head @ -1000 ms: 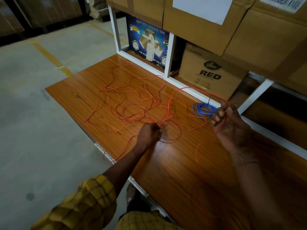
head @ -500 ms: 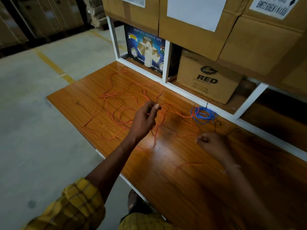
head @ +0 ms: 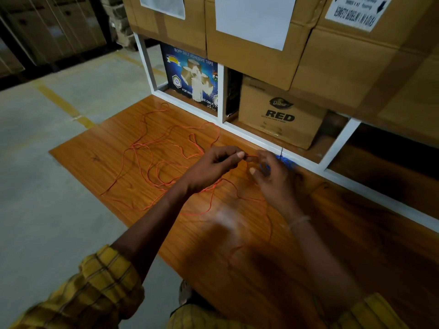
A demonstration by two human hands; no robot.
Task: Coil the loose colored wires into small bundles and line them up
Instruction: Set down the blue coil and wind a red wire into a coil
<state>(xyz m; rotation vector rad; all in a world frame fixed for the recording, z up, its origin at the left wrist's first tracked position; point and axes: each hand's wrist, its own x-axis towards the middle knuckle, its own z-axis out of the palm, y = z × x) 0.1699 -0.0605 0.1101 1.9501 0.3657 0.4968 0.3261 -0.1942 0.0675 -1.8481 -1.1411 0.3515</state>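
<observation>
A long orange wire [head: 152, 162] lies in loose tangled loops over the wooden tabletop [head: 90, 157]. My left hand [head: 213, 166] pinches a strand of it between thumb and fingertips. Just to the right, my right hand [head: 270, 179] holds the same wire with its fingers curled, and a loop hangs down from it toward the table's near edge. A coiled blue wire bundle [head: 286, 161] sits by the white shelf frame, mostly hidden behind my right hand.
A white shelf frame [head: 266, 143] runs along the table's far edge. It holds a blue tape box [head: 190, 77] and a cardboard box marked RED [head: 280, 115]. Larger cartons [head: 261, 32] are stacked above. Concrete floor with a yellow line [head: 59, 100] lies left.
My left hand moved right with the pinched strand, and my right hand rose from the table to meet it in front of the blue bundle. The camera shifted closer.
</observation>
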